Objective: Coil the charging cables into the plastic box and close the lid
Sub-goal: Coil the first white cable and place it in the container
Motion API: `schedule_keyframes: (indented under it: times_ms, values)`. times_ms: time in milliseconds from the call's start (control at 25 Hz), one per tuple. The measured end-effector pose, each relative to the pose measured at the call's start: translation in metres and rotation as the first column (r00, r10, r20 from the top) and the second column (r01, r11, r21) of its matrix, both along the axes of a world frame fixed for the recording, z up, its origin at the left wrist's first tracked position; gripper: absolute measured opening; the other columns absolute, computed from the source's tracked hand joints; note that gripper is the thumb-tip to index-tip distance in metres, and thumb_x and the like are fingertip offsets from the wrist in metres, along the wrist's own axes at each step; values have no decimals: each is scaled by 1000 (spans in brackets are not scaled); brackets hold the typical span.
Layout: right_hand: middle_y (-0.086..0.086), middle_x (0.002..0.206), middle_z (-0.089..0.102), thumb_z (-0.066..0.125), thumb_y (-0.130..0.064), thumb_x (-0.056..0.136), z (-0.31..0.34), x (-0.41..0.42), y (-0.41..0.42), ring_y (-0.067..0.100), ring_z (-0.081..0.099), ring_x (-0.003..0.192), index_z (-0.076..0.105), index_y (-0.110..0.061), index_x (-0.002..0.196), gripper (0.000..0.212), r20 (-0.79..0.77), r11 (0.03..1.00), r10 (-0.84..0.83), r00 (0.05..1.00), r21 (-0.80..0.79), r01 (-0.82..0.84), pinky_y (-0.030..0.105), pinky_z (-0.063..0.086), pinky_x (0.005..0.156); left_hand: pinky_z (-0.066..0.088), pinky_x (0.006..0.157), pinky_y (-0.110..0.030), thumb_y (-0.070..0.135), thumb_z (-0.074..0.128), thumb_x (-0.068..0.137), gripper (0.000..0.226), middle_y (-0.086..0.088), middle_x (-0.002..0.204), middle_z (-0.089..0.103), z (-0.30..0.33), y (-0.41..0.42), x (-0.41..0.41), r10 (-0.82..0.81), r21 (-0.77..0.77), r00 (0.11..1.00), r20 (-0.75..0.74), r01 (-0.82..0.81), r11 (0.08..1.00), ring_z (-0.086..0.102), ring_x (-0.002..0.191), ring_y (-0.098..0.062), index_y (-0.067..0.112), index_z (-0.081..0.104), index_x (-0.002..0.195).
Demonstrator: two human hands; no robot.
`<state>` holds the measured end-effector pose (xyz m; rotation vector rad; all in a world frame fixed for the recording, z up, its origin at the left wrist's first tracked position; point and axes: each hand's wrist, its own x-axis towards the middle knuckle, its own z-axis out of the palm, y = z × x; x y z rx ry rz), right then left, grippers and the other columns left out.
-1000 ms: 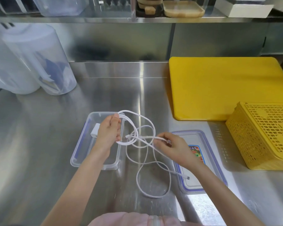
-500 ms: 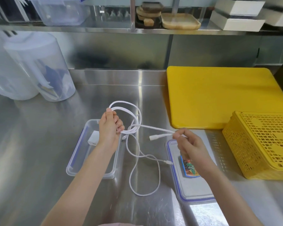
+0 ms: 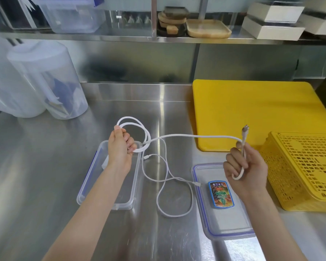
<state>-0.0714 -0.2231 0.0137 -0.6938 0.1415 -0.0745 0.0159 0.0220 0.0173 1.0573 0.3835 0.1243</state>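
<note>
Left hand fisted around a couple of loops of the thick white cable, held above the open plastic box; right hand gripping the same cable near its far end, plug tip pointing up, a short bend of cord sticking out under the fingers. Cable spans taut-ish between the two hands, off the table. A thinner white cable lies loose on the table between box and lid, looped over itself, one plug end resting on the lid's left rim, the other end just beside the box's right wall. Small white block in the box, mostly hidden behind the left wrist, can't tell what. Lid flat on the table right of the box, colourful sticker on it, directly under the right hand. Yellow basket just right of the lid, yellow cutting board behind it. Clear plastic jugs back left. Shelf above: trays, boxes.
</note>
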Motion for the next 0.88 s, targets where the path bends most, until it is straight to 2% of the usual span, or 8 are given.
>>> schedule_keyframes:
  times_ms: [120, 240, 400, 520, 600, 720, 880]
  values:
    - [-5, 50, 12, 46, -27, 76, -4, 2, -2, 10, 9, 41, 56, -20, 59, 20, -7, 1000, -23, 1000, 14, 24, 16, 14, 35, 20, 31, -14, 28, 28, 100, 36, 11, 40, 27, -6, 6, 3, 29, -50, 999, -19, -30, 998, 24, 30, -6, 17, 36, 67]
    - [-6, 49, 13, 59, -24, 63, -13, 4, -8, 10, 8, 42, 50, -19, 58, 11, -58, 987, -107, 993, 114, 113, 14, 16, 35, 19, 32, -14, 26, 26, 100, 37, 4, 55, 21, -12, 18, 11, 106, -135, 991, -80, -116, 984, 23, 28, -6, 16, 32, 64]
    - [-6, 37, 29, 66, -23, 48, -25, 3, -15, 9, 12, 36, 47, -18, 58, 23, -125, 969, -173, 977, 158, 192, 14, 18, 34, 21, 35, -15, 21, 24, 99, 38, 2, 61, 17, -23, 39, 22, 210, -187, 969, -130, -232, 954, 22, 28, -6, 16, 27, 62]
    - [-6, 37, 30, 66, -23, 46, -30, 6, -14, 8, 24, 29, 46, -17, 59, 25, -158, 960, -206, 966, 160, 231, 14, 18, 33, 25, 38, -15, 23, 23, 99, 39, 3, 61, 24, -28, 47, 28, 256, -185, 955, -153, -282, 941, 27, 40, -8, 16, 29, 61]
    - [-6, 37, 30, 63, -22, 58, -32, 7, -13, 7, 25, 29, 45, -18, 60, 19, -169, 955, -230, 958, 149, 256, 14, 18, 33, 30, 39, -15, 24, 26, 99, 38, 3, 63, 31, -31, 47, 29, 249, -185, 951, -181, -282, 941, 30, 49, -9, 15, 34, 63]
    - [-6, 36, 29, 43, -23, 89, -35, 12, -8, 6, 24, 29, 42, -18, 65, 24, -209, 968, -236, 949, 32, 248, 14, 18, 31, 35, 39, -15, 26, 31, 99, 35, 3, 64, 39, -35, 37, 25, 162, -250, 967, -194, -209, 946, 39, 51, -8, 15, 41, 67]
    - [-6, 35, 32, 43, -34, 93, -38, 14, 16, 2, 27, 30, 53, -17, 70, 30, -273, 941, -171, 947, -329, 75, 14, 20, 31, 37, 45, -15, 27, 35, 99, 36, 6, 45, 47, -34, 19, 13, -30, -431, 993, -117, -23, 902, 45, 37, -5, 15, 45, 66]
